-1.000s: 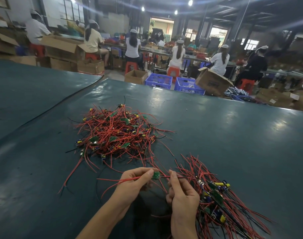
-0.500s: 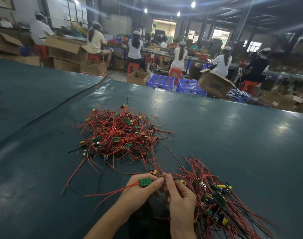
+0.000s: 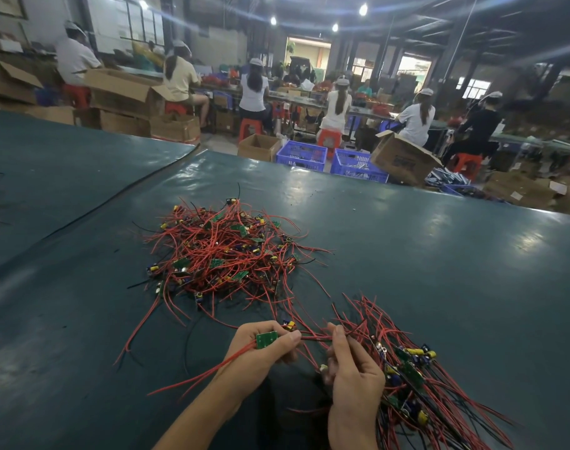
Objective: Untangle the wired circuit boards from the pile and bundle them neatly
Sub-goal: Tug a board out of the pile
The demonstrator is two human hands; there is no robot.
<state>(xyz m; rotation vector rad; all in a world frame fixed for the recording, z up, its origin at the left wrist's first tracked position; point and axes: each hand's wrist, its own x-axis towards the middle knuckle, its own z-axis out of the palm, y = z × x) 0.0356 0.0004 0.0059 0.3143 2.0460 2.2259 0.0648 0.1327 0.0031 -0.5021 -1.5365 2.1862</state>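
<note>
A tangled pile (image 3: 225,254) of small green circuit boards with red and black wires lies on the dark green table (image 3: 439,271). A straighter bundle (image 3: 416,368) of the same boards lies at the lower right. My left hand (image 3: 261,352) pinches one green circuit board (image 3: 266,340) between thumb and fingers, and its red wires trail down to the left. My right hand (image 3: 352,371) grips that board's red wires, which run between both hands, right beside the bundle.
A seam (image 3: 115,196) runs across the table cover at the left. Beyond the far table edge stand cardboard boxes (image 3: 403,160), blue crates (image 3: 301,155) and several seated people at workbenches.
My left hand has pulled the green board down and to the left, away from the pile. The right hand has slid along the wires, and the gap between the hands has widened.
</note>
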